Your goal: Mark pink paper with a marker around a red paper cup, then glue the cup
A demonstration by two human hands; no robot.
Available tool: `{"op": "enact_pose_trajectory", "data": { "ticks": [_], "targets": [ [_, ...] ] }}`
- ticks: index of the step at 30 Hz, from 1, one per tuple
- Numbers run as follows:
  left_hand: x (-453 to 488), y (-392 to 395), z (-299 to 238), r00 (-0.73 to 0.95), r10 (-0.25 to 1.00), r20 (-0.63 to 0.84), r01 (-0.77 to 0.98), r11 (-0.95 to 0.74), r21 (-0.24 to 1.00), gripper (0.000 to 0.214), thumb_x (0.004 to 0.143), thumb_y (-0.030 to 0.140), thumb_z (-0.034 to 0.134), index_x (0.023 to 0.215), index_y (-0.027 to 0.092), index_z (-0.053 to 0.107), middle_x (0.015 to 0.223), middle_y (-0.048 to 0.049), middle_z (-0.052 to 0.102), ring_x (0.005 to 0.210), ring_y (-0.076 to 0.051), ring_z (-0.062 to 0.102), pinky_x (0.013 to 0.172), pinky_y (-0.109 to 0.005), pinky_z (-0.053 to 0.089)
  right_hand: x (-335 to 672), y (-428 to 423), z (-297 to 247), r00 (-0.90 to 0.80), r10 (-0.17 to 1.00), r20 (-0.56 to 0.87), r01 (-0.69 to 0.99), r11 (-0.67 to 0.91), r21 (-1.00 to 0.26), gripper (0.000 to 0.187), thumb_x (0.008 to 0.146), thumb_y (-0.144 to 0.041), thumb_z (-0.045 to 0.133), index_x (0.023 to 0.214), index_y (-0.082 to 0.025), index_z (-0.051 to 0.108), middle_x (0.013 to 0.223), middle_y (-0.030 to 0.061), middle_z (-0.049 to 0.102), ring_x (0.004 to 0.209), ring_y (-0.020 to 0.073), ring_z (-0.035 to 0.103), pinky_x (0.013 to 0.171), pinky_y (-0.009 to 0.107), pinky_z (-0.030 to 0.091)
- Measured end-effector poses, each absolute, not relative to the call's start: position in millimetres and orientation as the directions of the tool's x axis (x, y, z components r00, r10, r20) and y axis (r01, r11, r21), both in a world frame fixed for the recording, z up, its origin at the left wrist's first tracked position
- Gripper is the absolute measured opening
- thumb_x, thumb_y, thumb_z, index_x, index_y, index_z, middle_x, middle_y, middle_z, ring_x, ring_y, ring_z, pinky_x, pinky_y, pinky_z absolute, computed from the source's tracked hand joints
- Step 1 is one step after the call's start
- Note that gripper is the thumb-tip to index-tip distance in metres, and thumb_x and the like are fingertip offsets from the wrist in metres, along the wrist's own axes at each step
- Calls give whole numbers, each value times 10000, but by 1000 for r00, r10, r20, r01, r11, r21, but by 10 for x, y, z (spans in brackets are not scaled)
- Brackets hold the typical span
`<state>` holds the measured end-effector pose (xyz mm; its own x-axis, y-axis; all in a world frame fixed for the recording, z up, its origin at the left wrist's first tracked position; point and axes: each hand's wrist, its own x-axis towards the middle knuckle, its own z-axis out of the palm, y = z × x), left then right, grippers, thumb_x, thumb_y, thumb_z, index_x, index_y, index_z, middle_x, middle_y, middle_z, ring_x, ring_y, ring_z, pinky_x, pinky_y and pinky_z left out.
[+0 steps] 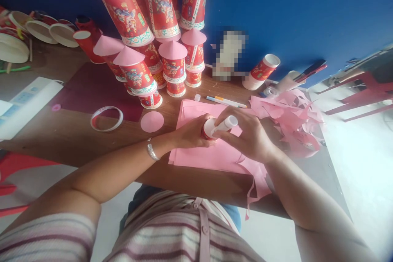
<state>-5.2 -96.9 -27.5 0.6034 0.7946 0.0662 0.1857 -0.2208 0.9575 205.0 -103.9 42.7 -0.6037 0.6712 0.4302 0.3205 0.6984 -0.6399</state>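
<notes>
My left hand (193,133) is wrapped round a small red paper cup (207,129) lying on its side over pink paper sheets (199,153). My right hand (249,135) pinches a white glue stick (226,124) whose tip meets the cup's rim. A pink paper circle (152,121) lies on the wooden table (70,139) just left of the sheets. A cut cup rim ring (107,118) lies further left.
Several red cups with pink cone tops (159,28) stack at the back against a blue wall. Pink paper scraps (288,118) pile at right. A white power strip (27,104), paper bowls (39,30), a pen (225,101) and a tipped cup (260,71) lie around.
</notes>
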Motion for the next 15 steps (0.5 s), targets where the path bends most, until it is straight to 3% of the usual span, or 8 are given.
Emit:
{"op": "enact_pose_trajectory", "data": {
  "ticks": [3,6,15],
  "targets": [
    [-51,-949,-256,672,734,101,141,-261,955,189,741,184,733,907,196,644,906,-20,703,818,-191,631,702,-310,507,2021,-1090,336,-626,656,422,319,709,-629,108,1058,-290,743,1014,-229,666,944,21,727,771,176,681,680,314,542],
    [-52,-953,-227,649,756,84,154,-238,959,180,724,219,719,852,198,595,868,-13,661,804,-185,590,686,-307,484,2001,-1070,309,-635,656,409,321,705,-632,89,1055,-278,742,1036,-229,671,956,20,723,780,174,675,689,311,540],
    [-59,-964,-244,640,763,90,121,-215,969,227,711,233,701,878,207,551,866,-2,634,803,-177,574,704,-315,483,1962,-994,309,-666,641,381,326,710,-624,168,1085,-355,726,1006,-216,676,955,45,729,815,194,683,733,341,550]
  ]
}}
